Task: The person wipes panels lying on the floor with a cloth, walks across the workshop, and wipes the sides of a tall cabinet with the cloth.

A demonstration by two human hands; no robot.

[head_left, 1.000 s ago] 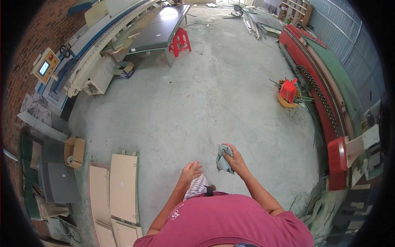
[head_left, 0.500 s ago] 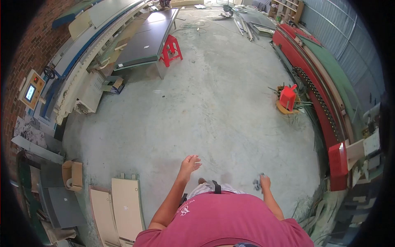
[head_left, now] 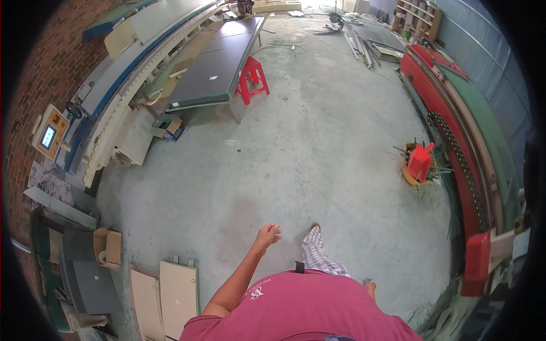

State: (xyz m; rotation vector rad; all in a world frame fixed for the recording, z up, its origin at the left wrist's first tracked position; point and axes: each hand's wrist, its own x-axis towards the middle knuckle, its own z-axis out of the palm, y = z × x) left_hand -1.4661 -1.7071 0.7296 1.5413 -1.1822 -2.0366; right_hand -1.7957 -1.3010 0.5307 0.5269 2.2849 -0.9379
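My left hand (head_left: pixel 268 235) hangs in front of the body over the grey concrete floor (head_left: pixel 267 176). Its fingers are loosely bent and slightly apart, with nothing in them. Low at the right side, my right hand (head_left: pixel 370 287) is mostly hidden behind the maroon shirt (head_left: pixel 307 307). A small greyish bit shows at its fingers, too little to name. One foot (head_left: pixel 314 227) is forward, below a checked trouser leg (head_left: pixel 320 253).
A long table with a dark panel (head_left: pixel 213 62) and a red stool (head_left: pixel 252 81) stand ahead left, beside a long machine (head_left: pixel 116 108). Right, a red dustpan (head_left: pixel 420 162) sits near a red machine (head_left: pixel 443 96). Pale boards (head_left: pixel 179 298) and a cardboard box (head_left: pixel 108 248) are at lower left.
One foot has stepped forward into view. My left hand's fingers have curled in more. My right hand has swung back toward the body, mostly out of sight with the dark greyish thing at it.
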